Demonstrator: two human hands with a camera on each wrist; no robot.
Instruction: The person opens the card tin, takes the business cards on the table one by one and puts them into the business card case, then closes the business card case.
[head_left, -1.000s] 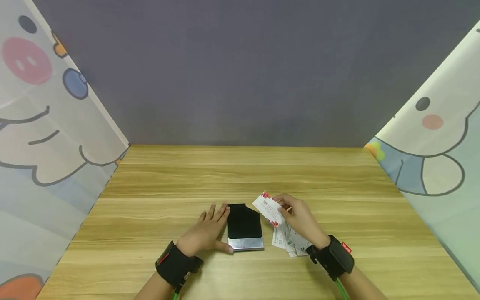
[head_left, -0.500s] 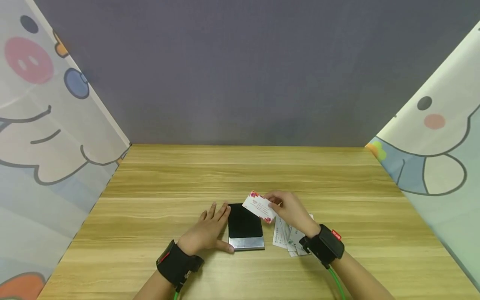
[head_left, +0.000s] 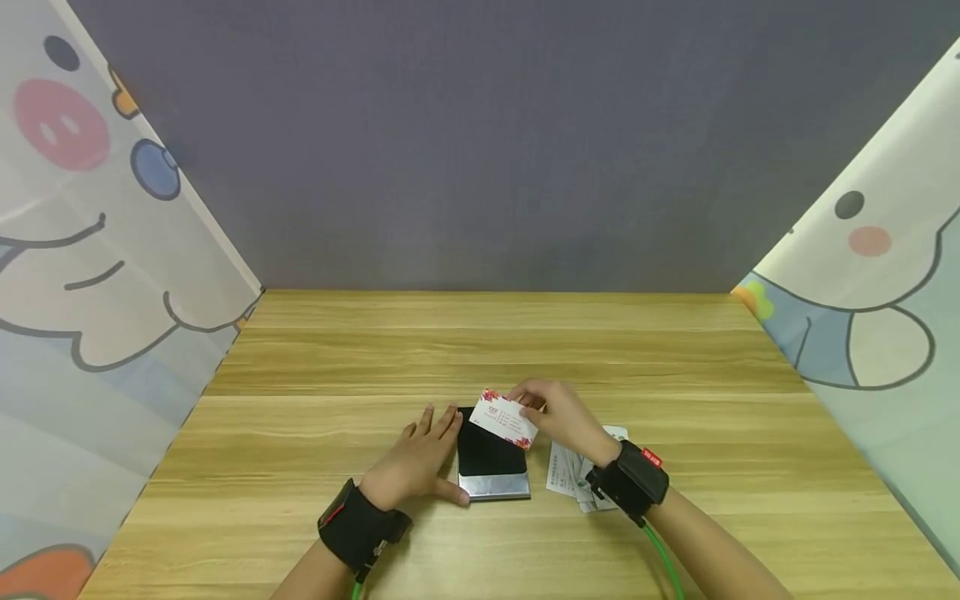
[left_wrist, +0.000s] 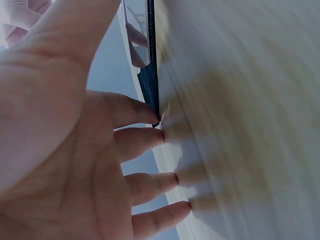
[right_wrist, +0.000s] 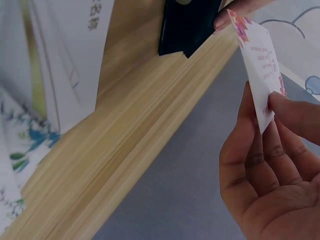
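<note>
Between thumb and fingers, my right hand [head_left: 558,417] pinches a white business card [head_left: 504,417] with red floral corners. In the head view the card overlaps the upper part of a black card case [head_left: 487,450] with a silver band along its near end. My left hand [head_left: 412,462] rests at the case's left side, fingers spread, thumb by the near left corner. The left wrist view has its fingertips [left_wrist: 152,116] on the wood beside the case's dark edge. Several loose cards [head_left: 562,471] lie partly under my right wrist.
The wooden table [head_left: 360,350] meets a grey panel [head_left: 480,167] at the back. Cartoon-printed sheets stand at left and right. A black strap with a green cable is on each wrist.
My right hand has carried the business card leftward, from above the loose cards to over the card case. My left hand and the case have stayed about where they were.
</note>
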